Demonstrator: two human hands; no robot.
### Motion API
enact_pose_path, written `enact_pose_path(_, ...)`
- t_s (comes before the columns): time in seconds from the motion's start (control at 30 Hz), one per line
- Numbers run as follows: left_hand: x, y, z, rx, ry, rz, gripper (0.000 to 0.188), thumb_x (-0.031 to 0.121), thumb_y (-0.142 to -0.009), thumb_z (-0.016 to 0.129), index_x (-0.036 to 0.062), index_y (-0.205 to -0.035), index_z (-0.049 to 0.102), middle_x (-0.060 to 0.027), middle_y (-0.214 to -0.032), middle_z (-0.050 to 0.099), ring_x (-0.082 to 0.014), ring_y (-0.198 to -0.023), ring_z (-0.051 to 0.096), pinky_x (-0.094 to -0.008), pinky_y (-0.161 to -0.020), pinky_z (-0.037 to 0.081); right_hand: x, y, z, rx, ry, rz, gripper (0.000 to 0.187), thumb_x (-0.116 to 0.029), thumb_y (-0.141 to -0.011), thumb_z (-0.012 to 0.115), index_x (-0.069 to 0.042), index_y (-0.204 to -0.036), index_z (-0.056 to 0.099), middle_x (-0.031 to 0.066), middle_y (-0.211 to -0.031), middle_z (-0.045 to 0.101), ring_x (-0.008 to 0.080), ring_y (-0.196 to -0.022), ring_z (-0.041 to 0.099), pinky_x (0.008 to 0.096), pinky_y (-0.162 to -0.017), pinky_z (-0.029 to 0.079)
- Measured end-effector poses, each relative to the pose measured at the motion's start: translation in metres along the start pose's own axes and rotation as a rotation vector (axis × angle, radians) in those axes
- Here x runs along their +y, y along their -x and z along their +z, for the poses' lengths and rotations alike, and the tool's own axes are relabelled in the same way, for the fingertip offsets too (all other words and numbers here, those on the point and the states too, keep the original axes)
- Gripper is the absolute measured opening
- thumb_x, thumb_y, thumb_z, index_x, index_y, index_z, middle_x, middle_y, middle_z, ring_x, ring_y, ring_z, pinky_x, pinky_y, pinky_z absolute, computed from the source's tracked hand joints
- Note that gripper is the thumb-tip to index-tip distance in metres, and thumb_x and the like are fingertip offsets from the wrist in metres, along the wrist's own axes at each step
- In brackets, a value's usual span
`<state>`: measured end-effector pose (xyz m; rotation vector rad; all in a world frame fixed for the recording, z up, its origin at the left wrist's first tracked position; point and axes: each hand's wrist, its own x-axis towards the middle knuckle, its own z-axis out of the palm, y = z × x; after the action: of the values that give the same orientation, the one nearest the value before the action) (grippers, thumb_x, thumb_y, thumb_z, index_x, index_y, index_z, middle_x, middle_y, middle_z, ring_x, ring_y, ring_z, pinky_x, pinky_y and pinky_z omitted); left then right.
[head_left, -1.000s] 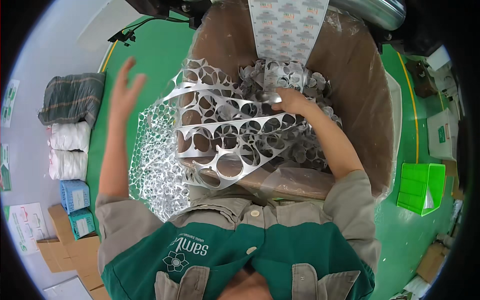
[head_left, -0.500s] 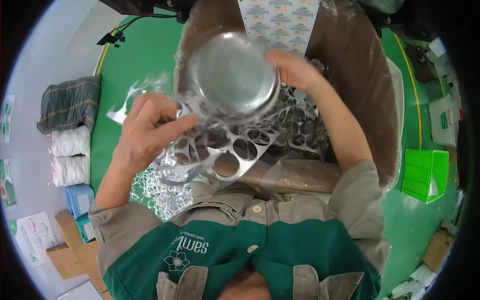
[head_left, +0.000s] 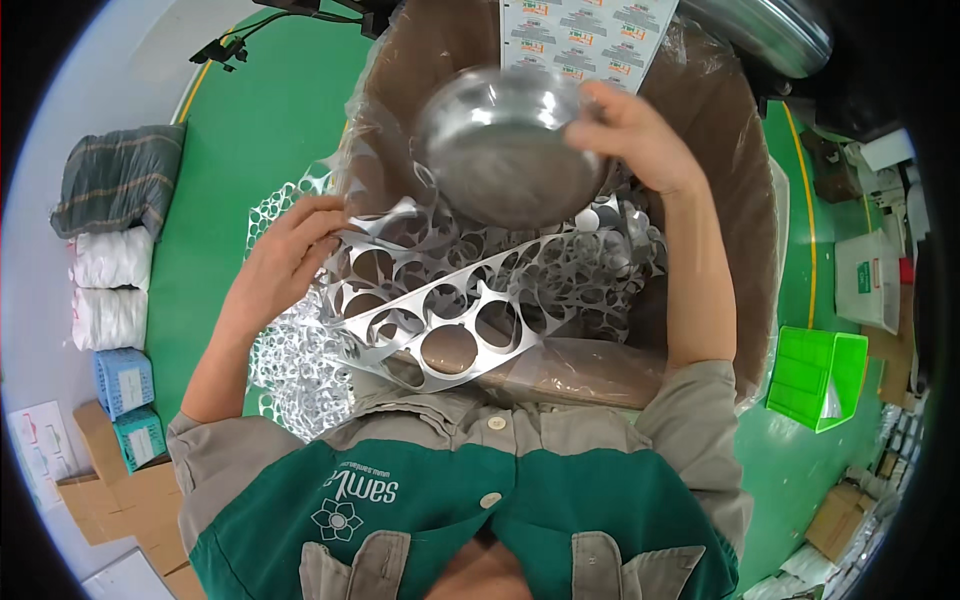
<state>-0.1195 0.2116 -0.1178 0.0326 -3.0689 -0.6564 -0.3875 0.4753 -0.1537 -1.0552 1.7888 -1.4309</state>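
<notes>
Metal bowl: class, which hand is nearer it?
Right. The right hand holds the metal bowl by its right edge; the left hand is apart, lower left, at perforated foil scrap.

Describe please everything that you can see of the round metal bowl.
The bowl looks metallic: round, shallow, silver and shiny, with curved sides. Slight blur hides finer detail, and I cannot tell which face is toward the camera. The right hand grips its right edge, over the brown container and punched silver sheets. Whether it touches the sheets is unclear.
</notes>
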Motion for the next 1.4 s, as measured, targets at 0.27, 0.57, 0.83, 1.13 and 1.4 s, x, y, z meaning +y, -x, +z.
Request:
enact_pose_path(0.27,0.007,-0.024,-0.007,0.102,0.139,-0.001,0.044,0.005,-0.079,0.054,0.0122,-0.122,0.045,-0.0142,-0.109,0.057,-0.0307,-0.089,0.059,-0.038,-0.077,0.046,0.262,0.037,-0.061,0.782,0.056,0.683,0.063,-0.046,-0.081,0.058,0.002,-0.119,0.046,0.0121,-0.114,0.055,0.0236,-0.097,0.054,0.0313,-0.078,0.045)
enact_pose_path(0.57,0.007,-0.055,-0.005,-0.036,0.205,-0.15,0.033,0.011,-0.084,0.049,0.0119,-0.118,0.051,-0.0098,-0.063,0.058,-0.0207,-0.059,0.058,-0.0331,-0.059,0.045,0.128,0.008,0.005,0.033,0.928,0.29,0.059,-0.035,-0.066,0.07,0.001,-0.11,0.053,0.0216,-0.107,0.057,0.0342,-0.101,0.054,0.0403,-0.086,0.042)
enact_pose_path(0.83,0.026,-0.033,-0.046,0.051,0.224,-0.071,0.028,0.003,-0.084,0.045,0.0063,-0.108,0.058,-0.002,-0.066,0.052,-0.0081,-0.056,0.045,-0.0229,-0.053,0.038,0.014,-0.003,-0.01,0.154,-1.158,-0.283,0.05,-0.042,-0.086,0.049,-0.006,-0.121,0.045,0.0107,-0.118,0.053,0.0268,-0.108,0.051,0.0476,-0.092,0.042)
enact_pose_path(1.13,0.005,0.038,-0.099,0.362,0.369,-0.003,0.013,0.005,-0.083,0.05,-0.0025,-0.09,0.059,-0.0038,-0.078,0.05,-0.0111,-0.068,0.045,-0.0218,-0.064,0.036,0.2,0.023,0.017,-0.113,0.812,0.534,0.064,-0.041,-0.069,0.068,0.005,-0.11,0.05,0.0265,-0.109,0.054,0.0368,-0.105,0.051,0.04,-0.088,0.041)
enact_pose_path(1.4,0.014,0.042,-0.092,0.613,0.463,-0.029,0.009,0.003,-0.084,0.049,-0.0007,-0.085,0.057,-0.0057,-0.089,0.053,-0.0123,-0.079,0.047,-0.0237,-0.075,0.036,-0.008,0.007,-0.018,0.19,-0.097,-0.126,0.039,-0.021,-0.082,0.061,0.001,-0.112,0.051,0.0053,-0.09,0.062,0.0128,-0.072,0.06,0.0245,-0.063,0.048)
